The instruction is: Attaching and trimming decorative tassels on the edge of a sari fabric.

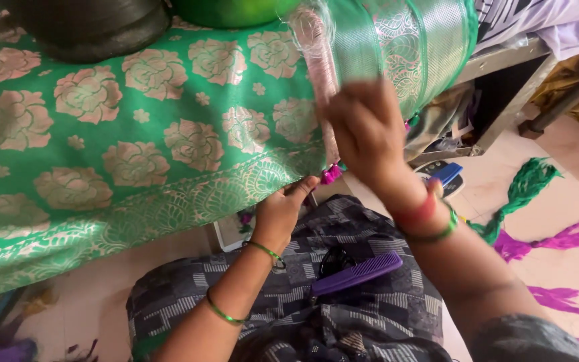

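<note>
A green cloth with pink flower motifs and a gold woven border (135,154) hangs over a raised surface in front of me. My left hand (283,208) pinches the lower border edge of this cloth. My right hand (366,131), blurred, is raised against the pink fringed end (319,60) of the cloth, fingers closed near the threads. Small pink and green tassels (332,174) dangle at the edge between my hands. A purple comb (356,273) lies on my lap, on grey patterned fabric.
A dark round vessel (88,27) and a green round object (236,10) rest on the cloth at the top. Green thread bundle (524,188) and magenta threads (571,238) lie on the floor at right. A metal frame leg (510,100) stands at right.
</note>
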